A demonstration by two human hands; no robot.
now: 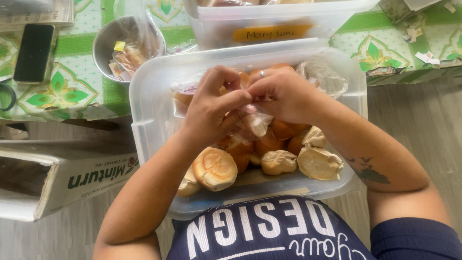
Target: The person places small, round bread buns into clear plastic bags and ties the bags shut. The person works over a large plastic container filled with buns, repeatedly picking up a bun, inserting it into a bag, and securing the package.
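My left hand [211,108] and my right hand [284,94] meet over a clear plastic tub [144,96] on my lap. Together they pinch a small clear plastic bag [252,123] with a bread roll inside it, fingers closed on the bag's top. My right hand wears a ring. Under the hands lie several bread rolls [215,167], some golden brown, some pale. A few wrapped rolls [185,94] lie at the far side of the tub.
A second clear tub [269,24] with an orange label stands beyond. A metal bowl [103,41] holds plastic and paper scraps. A black phone [33,52] lies on the green patterned cloth. An open cardboard box [57,178] sits at left on the wood floor.
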